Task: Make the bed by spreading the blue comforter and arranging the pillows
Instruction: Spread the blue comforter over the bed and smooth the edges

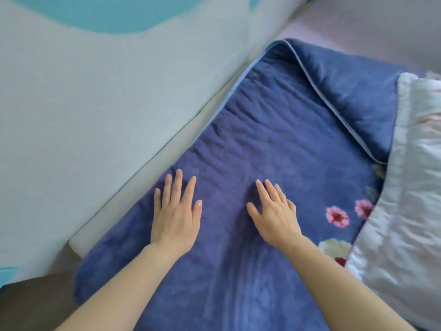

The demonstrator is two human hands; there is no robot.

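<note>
Both hands [224, 217] seemingly flat atop blue comforter [269, 137].

Two bare forearms enter from the near edge, with no sleeve showing on either up to where the view cuts them off. The left hand [175, 218] and the right hand [276, 216] wear no gloves, rings, bracelets or watch. The fingers [177, 185] are slender, with short, plain nails; the left thumbnail catches a pale shine.
</note>
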